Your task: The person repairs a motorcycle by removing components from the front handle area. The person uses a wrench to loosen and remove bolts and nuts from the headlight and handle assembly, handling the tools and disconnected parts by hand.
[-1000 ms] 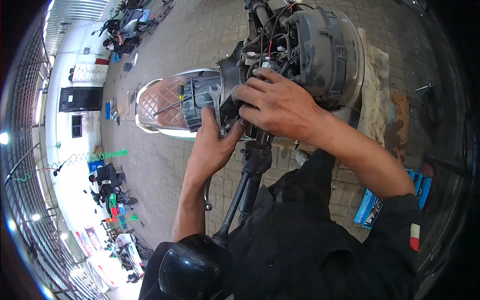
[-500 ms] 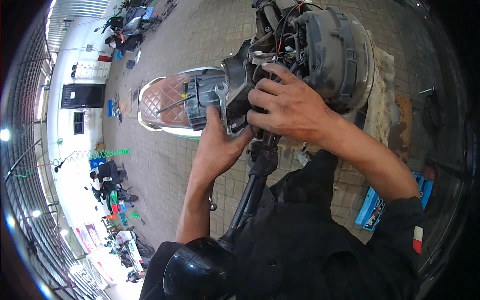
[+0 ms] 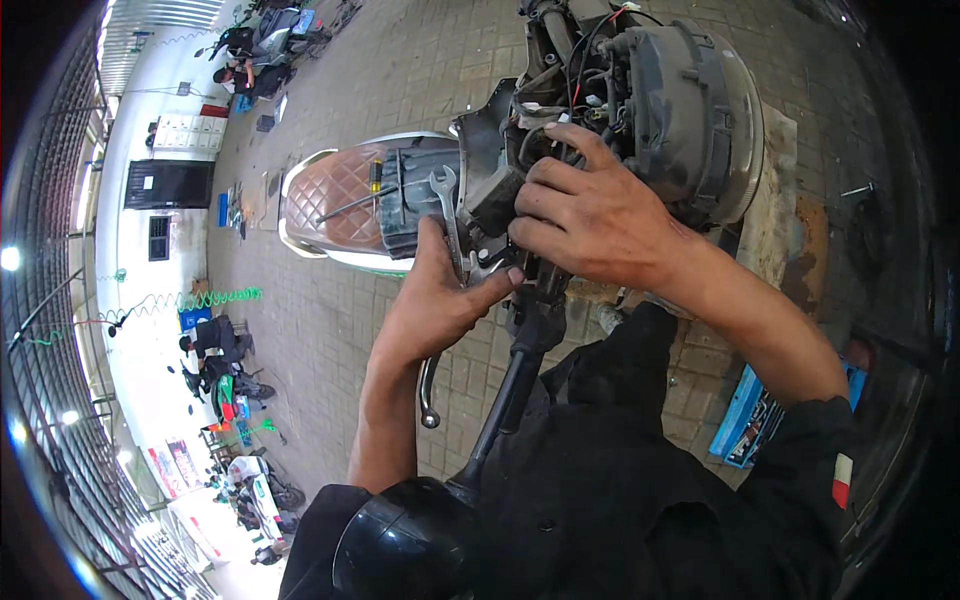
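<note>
- While you work on the stripped scooter headset [image 3: 560, 150], the step in hand looks like loosening or tightening a fastener just under your right palm, on the handlebar stem [image 3: 535, 300].
- Your left hand [image 3: 430, 305] is clamped around a combination wrench [image 3: 447, 215]; its open end sticks up past your thumb, its ring end [image 3: 428, 395] hangs below your wrist.
- Your right hand [image 3: 590, 215] is closed over the dark plastic housing [image 3: 490, 190], fingers curled into the wiring [image 3: 590, 60], steadying it.
- The round headlamp shell [image 3: 700, 110] sits just beyond your right knuckles.
- The brown quilted seat [image 3: 335, 195] lies past your left fingertips.
- Next, you probably need to seat the wrench squarely on the fastener, which your hands hide, and keep the housing braced.
</note>
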Demonstrator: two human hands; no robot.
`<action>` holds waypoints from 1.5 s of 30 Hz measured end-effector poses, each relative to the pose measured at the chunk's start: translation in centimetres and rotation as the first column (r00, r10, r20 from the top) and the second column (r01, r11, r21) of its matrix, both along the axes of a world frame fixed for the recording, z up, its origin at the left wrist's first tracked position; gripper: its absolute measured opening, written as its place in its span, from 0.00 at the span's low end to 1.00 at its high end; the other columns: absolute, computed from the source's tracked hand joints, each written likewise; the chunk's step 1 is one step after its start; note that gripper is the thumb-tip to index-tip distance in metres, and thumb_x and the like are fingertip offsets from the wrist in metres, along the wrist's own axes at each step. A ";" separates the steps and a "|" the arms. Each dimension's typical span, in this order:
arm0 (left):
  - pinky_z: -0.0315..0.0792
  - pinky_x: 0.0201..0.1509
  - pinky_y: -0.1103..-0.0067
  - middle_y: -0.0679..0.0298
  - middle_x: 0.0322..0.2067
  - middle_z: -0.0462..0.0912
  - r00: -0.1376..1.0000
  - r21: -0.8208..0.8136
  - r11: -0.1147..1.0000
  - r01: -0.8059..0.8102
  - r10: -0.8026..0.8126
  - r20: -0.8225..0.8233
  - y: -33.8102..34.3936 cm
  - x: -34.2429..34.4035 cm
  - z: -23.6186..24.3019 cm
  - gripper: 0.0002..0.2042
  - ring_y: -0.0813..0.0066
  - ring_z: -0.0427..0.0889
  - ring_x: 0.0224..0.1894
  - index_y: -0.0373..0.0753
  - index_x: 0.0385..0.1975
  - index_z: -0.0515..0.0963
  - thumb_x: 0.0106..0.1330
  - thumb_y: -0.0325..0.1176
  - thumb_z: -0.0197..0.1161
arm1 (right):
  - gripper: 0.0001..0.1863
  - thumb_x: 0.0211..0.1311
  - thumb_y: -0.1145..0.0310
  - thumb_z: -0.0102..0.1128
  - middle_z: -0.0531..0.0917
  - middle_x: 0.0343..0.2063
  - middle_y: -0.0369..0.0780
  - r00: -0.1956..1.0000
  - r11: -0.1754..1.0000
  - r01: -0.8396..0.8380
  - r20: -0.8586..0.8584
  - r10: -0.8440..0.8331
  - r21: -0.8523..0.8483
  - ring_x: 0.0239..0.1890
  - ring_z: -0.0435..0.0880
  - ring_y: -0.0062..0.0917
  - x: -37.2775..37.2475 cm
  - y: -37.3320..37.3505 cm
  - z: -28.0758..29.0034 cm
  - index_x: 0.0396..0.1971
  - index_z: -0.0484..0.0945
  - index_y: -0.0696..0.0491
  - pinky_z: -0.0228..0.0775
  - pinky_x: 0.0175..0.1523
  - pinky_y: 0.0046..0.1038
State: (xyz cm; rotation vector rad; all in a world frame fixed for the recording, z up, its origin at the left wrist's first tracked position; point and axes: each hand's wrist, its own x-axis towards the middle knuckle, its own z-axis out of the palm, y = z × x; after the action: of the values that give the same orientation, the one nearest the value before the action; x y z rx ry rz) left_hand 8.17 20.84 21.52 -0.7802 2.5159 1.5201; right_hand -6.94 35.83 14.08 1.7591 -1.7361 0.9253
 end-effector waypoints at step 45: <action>0.74 0.50 0.61 0.38 0.43 0.78 0.994 -0.275 0.960 -0.047 0.018 -0.107 0.8 0.2 -2.2 0.27 0.47 0.82 0.47 0.28 0.47 0.58 0.65 0.37 0.70 | 0.07 0.51 0.66 0.61 0.79 0.33 0.30 0.999 0.997 -0.012 0.054 0.008 0.077 0.43 0.78 0.23 0.1 0.7 0.6 0.31 0.83 0.46 0.59 0.68 0.44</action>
State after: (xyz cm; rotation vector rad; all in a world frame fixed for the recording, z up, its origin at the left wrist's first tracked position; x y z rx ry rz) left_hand 8.36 21.64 19.32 -0.7985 2.8485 1.2610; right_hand -6.85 36.49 14.66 1.8091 -1.8210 0.9286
